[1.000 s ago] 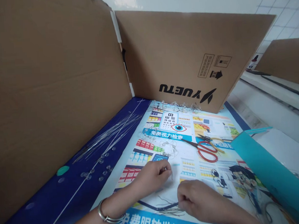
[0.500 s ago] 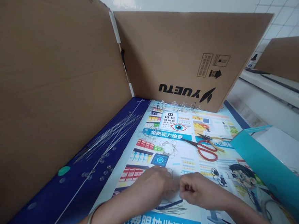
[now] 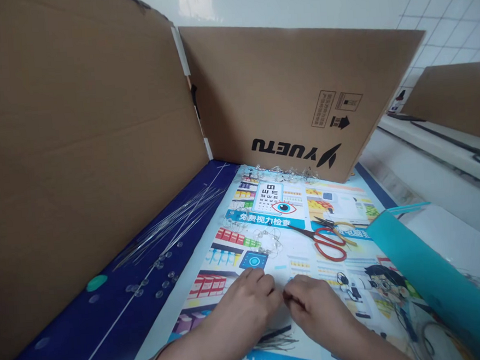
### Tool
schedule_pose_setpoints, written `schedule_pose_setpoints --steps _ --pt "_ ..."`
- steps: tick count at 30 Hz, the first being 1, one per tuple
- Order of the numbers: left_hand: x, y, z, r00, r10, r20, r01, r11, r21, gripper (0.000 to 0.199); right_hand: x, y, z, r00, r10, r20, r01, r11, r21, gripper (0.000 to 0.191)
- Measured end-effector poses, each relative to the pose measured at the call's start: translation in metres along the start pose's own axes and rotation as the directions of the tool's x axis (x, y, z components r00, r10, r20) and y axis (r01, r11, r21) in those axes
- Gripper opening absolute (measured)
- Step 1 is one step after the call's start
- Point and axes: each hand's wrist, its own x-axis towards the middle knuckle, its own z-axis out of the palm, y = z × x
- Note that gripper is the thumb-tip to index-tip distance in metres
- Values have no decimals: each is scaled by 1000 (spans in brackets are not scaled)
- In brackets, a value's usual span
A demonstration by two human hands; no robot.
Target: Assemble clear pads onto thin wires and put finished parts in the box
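Observation:
My left hand (image 3: 254, 297) and my right hand (image 3: 312, 304) are close together above the printed sheet, fingertips almost meeting. Both are closed in a pinch; whatever is between the fingers is hidden or too small to name. Just beyond them lies a loop of clear beads on thin wire (image 3: 269, 241). To its right rest scissors with red handles (image 3: 330, 244), against what look like yellow-handled pliers (image 3: 346, 232). Short dark wire-like pieces (image 3: 278, 341) lie on the sheet beneath my hands.
Long thin wires (image 3: 172, 220) and loose clear beads (image 3: 159, 265) lie on the blue strip at left, near a green round piece (image 3: 97, 282). Cardboard panels (image 3: 291, 88) stand at the left and back. More beaded wire (image 3: 293, 175) lies along the back panel. A teal folder (image 3: 431, 276) is at right.
My hands have turned slightly and drawn closer together, the left fingers curling over more. A thin wire loop seen at my left fingers earlier is now out of sight. The view has shifted slightly.

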Motion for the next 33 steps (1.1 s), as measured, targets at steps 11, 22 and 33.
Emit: schedule_pose_setpoints --steps 11,22,33 --pt "5 -12 15 926 -342 -158 204 808 -553 21 3 6 4 980 138 -146 -77 931 357 12" --pt "12 -27 13 887 -399 232 352 261 -899 15 9 12 8 952 265 155 -265 454 851 10" --pt "7 -18 8 936 -346 -65 215 708 -672 26 11 7 11 944 295 149 -279 469 838 5"
